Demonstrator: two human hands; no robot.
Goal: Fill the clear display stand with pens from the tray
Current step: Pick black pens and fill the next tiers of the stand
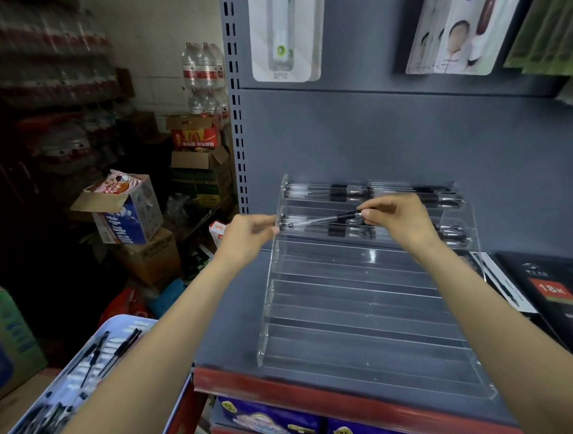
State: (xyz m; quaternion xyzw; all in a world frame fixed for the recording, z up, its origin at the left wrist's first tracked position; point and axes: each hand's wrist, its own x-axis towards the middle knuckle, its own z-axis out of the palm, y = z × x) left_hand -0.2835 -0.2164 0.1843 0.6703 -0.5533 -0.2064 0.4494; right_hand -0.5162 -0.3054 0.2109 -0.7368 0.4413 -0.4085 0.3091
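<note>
A clear stepped display stand (359,299) sits on the grey shelf. Its top two tiers hold black-and-clear pens; the lower tiers are bare. My left hand (246,234) pinches the left end of one pen (321,219), and my right hand (398,217) pinches its right end. The pen hangs level just over the second tier. A white tray (131,324) with several more pens lies at the lower left, partly hidden by my left forearm.
Black boxes (555,295) stand right of the stand on the shelf. Packaged goods hang on the back panel (406,127). The shelf's red front edge (321,391) runs below. Cardboard boxes (129,211) and bottled water (204,68) crowd the left.
</note>
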